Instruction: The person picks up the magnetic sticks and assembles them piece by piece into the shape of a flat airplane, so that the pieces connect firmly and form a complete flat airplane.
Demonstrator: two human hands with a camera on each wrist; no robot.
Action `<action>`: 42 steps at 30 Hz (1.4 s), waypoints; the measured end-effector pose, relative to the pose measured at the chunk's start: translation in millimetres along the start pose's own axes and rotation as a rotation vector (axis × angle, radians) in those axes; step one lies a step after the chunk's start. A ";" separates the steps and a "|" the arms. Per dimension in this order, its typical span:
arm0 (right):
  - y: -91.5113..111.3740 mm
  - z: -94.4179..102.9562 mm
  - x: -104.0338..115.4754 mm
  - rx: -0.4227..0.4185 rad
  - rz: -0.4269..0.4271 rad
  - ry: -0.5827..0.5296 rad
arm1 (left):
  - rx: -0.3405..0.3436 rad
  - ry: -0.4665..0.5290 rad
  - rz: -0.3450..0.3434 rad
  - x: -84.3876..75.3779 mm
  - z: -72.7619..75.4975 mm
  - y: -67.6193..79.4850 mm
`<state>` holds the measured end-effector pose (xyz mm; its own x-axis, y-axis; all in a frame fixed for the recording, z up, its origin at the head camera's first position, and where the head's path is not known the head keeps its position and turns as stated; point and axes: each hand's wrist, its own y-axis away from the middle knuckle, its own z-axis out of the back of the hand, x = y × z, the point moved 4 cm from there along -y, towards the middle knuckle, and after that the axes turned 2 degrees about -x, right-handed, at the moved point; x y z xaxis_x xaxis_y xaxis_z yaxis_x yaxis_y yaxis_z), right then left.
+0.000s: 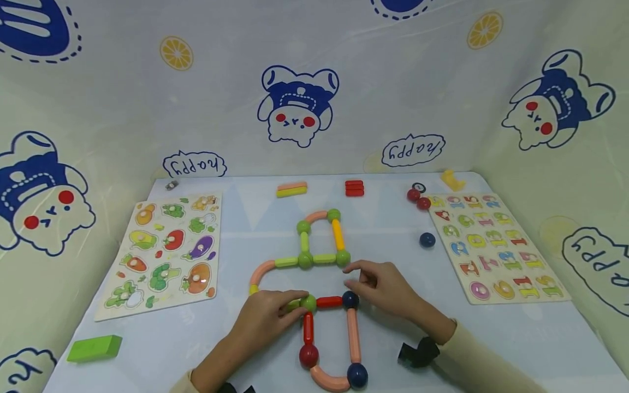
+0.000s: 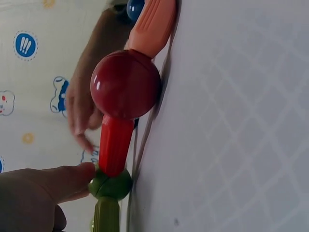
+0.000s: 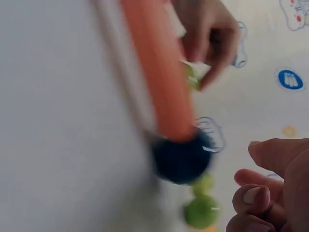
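My left hand (image 1: 267, 316) pinches a green ball (image 1: 308, 303) between thumb and fingertips, and the left wrist view has a fingertip right at that ball (image 2: 110, 184). A short red rod (image 1: 329, 302) joins this ball to a dark blue ball (image 1: 350, 299). Another red rod (image 1: 308, 328) runs down to a red ball (image 1: 308, 356); a curved pink piece (image 1: 329, 379) links it to a second dark blue ball (image 1: 357, 376). A straight pink rod (image 1: 354, 335) closes this loop. My right hand (image 1: 385, 286) hovers beside the upper blue ball, fingers loosely bent, holding nothing.
Beyond lies a joined frame of green balls (image 1: 305, 260) and coloured rods. A vegetable puzzle board (image 1: 218, 218) is left, a letter board (image 1: 491, 262) right. Loose pieces include a green block (image 1: 95, 349), a blue ball (image 1: 427, 239) and red rods (image 1: 354, 189).
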<state>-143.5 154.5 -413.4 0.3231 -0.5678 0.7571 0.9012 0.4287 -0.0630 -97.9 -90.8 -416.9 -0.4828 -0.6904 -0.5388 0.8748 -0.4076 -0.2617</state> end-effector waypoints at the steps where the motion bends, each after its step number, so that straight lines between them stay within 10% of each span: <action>1: -8.9 4.9 4.0 -0.006 0.017 0.009 | -0.005 0.010 0.002 -0.6 -0.3 -0.7; 8: -103.9 29.4 21.0 -0.028 0.100 0.089 | 0.008 0.071 0.045 -3.4 -7.9 -4.1; 18: -224.0 17.2 1.2 0.115 -0.056 0.397 | 0.050 0.102 0.056 -7.5 -13.3 -2.0; 42: -257.1 -6.5 -5.0 0.113 -0.239 0.463 | -0.026 0.043 0.024 -11.0 -11.3 3.0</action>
<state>-374.9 42.6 -405.2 0.2296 -0.8985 0.3741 0.9368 0.3083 0.1654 -89.5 -77.7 -420.9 -0.4602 -0.6732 -0.5788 0.8871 -0.3752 -0.2689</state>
